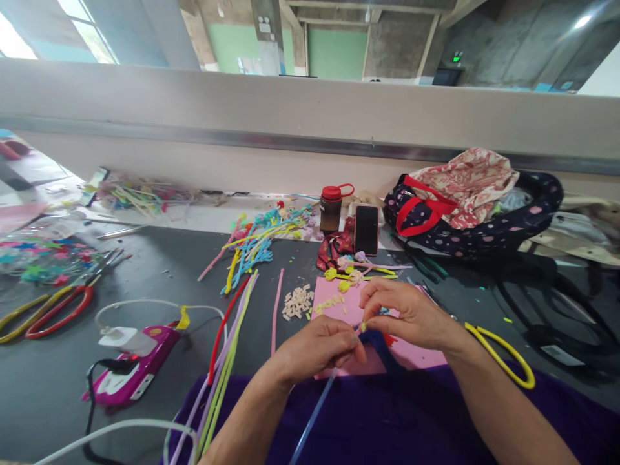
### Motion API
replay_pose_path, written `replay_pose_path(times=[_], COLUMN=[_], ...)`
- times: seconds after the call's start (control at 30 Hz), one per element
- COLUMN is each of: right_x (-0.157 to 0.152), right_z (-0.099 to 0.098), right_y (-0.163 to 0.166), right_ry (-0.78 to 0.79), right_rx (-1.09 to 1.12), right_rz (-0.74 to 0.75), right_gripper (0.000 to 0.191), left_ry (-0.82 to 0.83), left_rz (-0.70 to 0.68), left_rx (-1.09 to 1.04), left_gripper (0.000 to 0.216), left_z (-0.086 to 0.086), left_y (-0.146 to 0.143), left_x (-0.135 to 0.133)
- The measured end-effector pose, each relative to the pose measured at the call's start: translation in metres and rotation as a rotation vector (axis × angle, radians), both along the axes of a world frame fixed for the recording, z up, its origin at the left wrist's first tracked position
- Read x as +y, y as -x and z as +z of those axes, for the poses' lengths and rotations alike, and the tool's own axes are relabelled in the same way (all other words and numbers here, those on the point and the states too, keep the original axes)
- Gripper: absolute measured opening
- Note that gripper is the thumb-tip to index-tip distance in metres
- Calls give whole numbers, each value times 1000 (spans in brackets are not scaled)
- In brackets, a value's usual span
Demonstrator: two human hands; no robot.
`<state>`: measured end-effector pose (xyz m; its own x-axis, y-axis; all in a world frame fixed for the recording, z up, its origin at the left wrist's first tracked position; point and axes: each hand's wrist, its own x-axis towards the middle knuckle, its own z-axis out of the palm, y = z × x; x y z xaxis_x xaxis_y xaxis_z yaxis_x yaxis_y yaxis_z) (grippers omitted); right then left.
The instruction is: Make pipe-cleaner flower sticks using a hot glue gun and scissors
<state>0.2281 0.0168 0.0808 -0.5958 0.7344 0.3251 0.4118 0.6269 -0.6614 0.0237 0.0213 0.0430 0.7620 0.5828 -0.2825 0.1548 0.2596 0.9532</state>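
Head view: at five o'clock I'm watching the left hand [322, 345] and right hand [405, 311] pinching a small yellow piece [363, 327]; it's looking light, soft, easily crushed, so I'm favouring its edges

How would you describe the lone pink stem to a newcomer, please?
On the dark table, find the pink sheet, then the pale pieces left of it. Left of those, the pink stem lies alone, while red, lilac and lime stems bunch together.
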Motion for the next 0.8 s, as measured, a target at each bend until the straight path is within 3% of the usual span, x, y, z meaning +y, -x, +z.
replay_pose_path(times=[0.6,0.8], right_x=[-1,2], right_z=[-2,-1], right_y=[4,-2], right_ry=[-32,-64], right_rx=[37,68], right_rz=[-64,-9], right_gripper=[14,10], left_ry=[-14,-17], left_rz=[38,50], left_rx=[1,-25], left_gripper=[29,30], left_z=[3,4], left_y=[0,0], left_x=[-1,2])
